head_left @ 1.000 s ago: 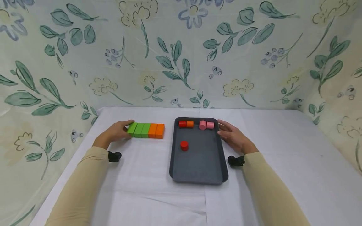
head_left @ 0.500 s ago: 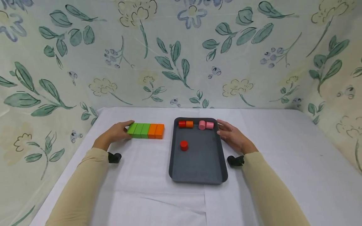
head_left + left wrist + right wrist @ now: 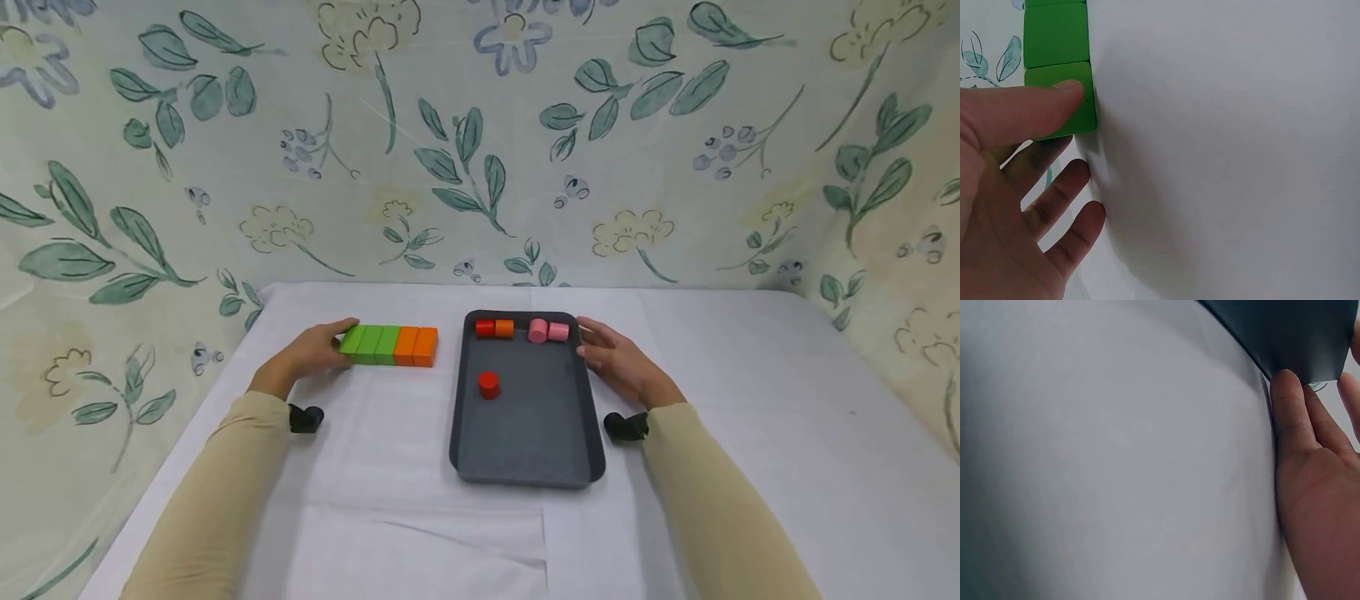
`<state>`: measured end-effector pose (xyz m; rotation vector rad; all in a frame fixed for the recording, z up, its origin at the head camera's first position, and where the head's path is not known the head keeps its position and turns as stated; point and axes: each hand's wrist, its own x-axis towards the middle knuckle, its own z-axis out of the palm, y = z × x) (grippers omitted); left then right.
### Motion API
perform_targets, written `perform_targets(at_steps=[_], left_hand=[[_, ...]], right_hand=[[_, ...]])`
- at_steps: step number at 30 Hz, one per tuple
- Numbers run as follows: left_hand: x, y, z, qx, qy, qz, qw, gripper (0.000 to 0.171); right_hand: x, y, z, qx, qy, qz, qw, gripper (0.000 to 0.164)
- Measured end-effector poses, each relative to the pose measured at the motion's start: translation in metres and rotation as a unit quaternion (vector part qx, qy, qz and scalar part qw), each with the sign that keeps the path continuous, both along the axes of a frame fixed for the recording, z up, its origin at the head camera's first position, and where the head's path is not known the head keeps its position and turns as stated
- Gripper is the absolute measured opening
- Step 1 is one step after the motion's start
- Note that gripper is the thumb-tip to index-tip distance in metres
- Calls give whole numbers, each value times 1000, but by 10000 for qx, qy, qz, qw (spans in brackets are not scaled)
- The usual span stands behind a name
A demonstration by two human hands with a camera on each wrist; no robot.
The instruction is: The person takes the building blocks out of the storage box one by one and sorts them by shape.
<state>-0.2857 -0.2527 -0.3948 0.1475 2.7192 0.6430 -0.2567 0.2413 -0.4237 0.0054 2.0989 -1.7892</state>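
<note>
In the head view a straight row of blocks lies on the white cloth: three green blocks (image 3: 369, 343), then two orange blocks (image 3: 415, 345). My left hand (image 3: 309, 354) is at the row's left end. The left wrist view shows the thumb (image 3: 1054, 103) on the near face of the end green block (image 3: 1079, 112), the index finger partly hidden behind it. Right of the row is a dark grey tray (image 3: 525, 429). My right hand (image 3: 621, 362) touches its upper right side. Straight fingertips (image 3: 1288, 387) meet the tray's outer wall (image 3: 1291, 337) in the right wrist view.
Inside the tray, a red cylinder (image 3: 485, 328), an orange cylinder (image 3: 504, 329) and two pink cylinders (image 3: 537, 331) sit along the far wall. Another red cylinder (image 3: 489, 385) stands nearer the tray's middle. A floral cloth (image 3: 480, 183) hangs behind the table.
</note>
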Motion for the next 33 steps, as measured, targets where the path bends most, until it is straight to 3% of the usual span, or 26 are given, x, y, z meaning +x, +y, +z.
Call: perform_targets(at_steps=[10,16,19,21,24,27,30,33], left_hand=[[-1,3,-3,-138,145,-104,9997,83],[2,5,2,-199,8,-126,9997,88],[4,4,13,-348,356,-357,9981,93],[6,7,24,-461,793,-531,9944,91],[7,24,44,-545,1494,-710,9847,81],[13,56,63,-563,1895,-966,9755,67],[25,88,70,-557,2003,-1501,9666,52],[40,112,68,-552,2033,-2119,9543,42]], right_hand=[[-1,1,-1,29,79,-28,10000,72],[1,2,0,48,54,-22,10000,72],[1,0,2,1,88,43,10000,72],[0,-1,3,-2,66,14,10000,71],[0,-1,3,37,48,-26,10000,71],[1,1,3,47,61,-23,10000,70],[2,2,3,-7,139,75,9999,69],[1,1,2,-36,207,157,9997,68]])
